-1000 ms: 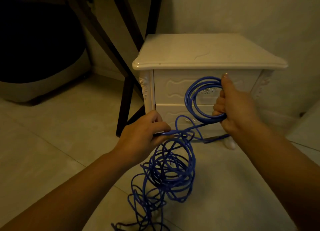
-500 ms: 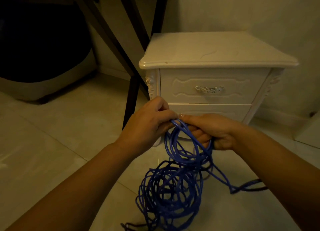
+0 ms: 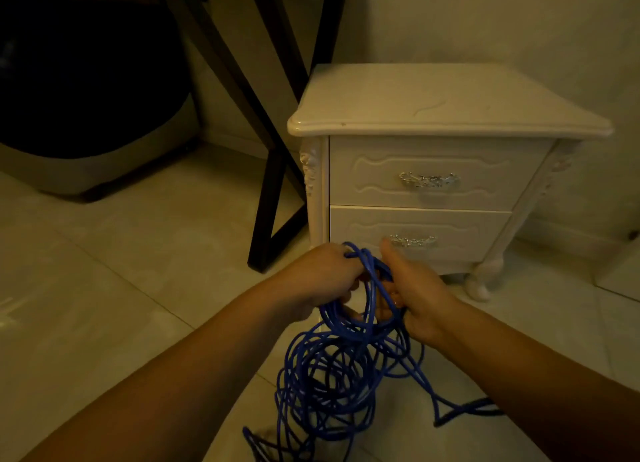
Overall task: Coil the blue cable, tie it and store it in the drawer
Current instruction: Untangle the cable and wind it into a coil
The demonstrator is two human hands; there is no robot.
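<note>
A person's left hand [image 3: 320, 281] and right hand [image 3: 417, 295] both close around the top of a blue cable [image 3: 332, 368] just in front of a white nightstand [image 3: 433, 170] — below its lower drawer [image 3: 415, 233], which is shut. The loose loops hang downward from the grip to the tiled floor [image 3: 104, 305] — one strand trails right.

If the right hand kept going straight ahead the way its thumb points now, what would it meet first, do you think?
Most likely the lower drawer of the nightstand, near its metal handle. The right hand, gripping the blue cable, points toward that drawer front with nothing visible between them, though the depth is hard to judge.
</note>
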